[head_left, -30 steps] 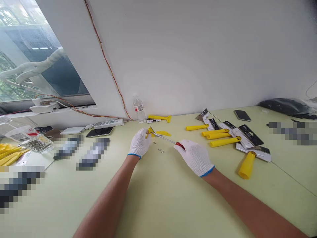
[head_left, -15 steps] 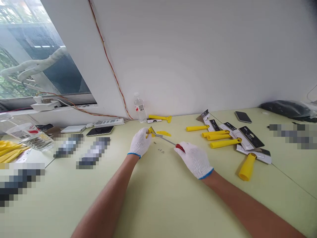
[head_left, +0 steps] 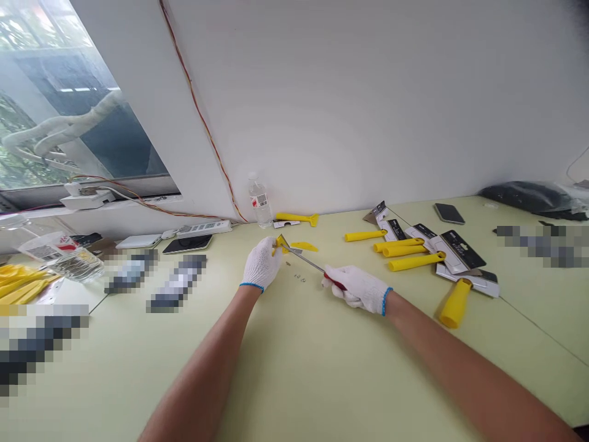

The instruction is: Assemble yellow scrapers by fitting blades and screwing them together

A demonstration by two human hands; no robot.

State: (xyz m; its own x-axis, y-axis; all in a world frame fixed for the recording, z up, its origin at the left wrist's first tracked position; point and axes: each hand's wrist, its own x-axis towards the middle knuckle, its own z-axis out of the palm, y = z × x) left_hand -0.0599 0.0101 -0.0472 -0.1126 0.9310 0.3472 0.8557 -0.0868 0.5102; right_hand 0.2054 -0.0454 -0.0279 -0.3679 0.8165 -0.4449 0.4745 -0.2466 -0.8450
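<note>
In a white knitted glove, my left hand (head_left: 263, 264) is closed on a yellow scraper (head_left: 281, 242), of which mostly the head end shows. My right hand (head_left: 361, 287), gloved too, wraps the red handle of a screwdriver (head_left: 307, 260). Its long metal shaft reaches left to the scraper head; whether the tip sits in a screw is too small to tell. Just beyond, a flat yellow piece (head_left: 305, 247) lies on the table beside a small grey blade-like plate (head_left: 296, 250). Several small screws (head_left: 299, 278) are on the table between my hands.
Several yellow-handled scrapers (head_left: 416, 262) with black-and-white cards lie at right, near a phone (head_left: 450, 213). Against the wall are a water bottle (head_left: 261, 202), another yellow scraper (head_left: 297, 218) and a power strip (head_left: 205, 228). Yellow handles (head_left: 23, 282) and a tilted bottle (head_left: 64, 255) sit far left.
My right hand has turned around the screwdriver handle, its wrist now higher and flatter. My left hand stays on the scraper, and the view has shifted slightly.
</note>
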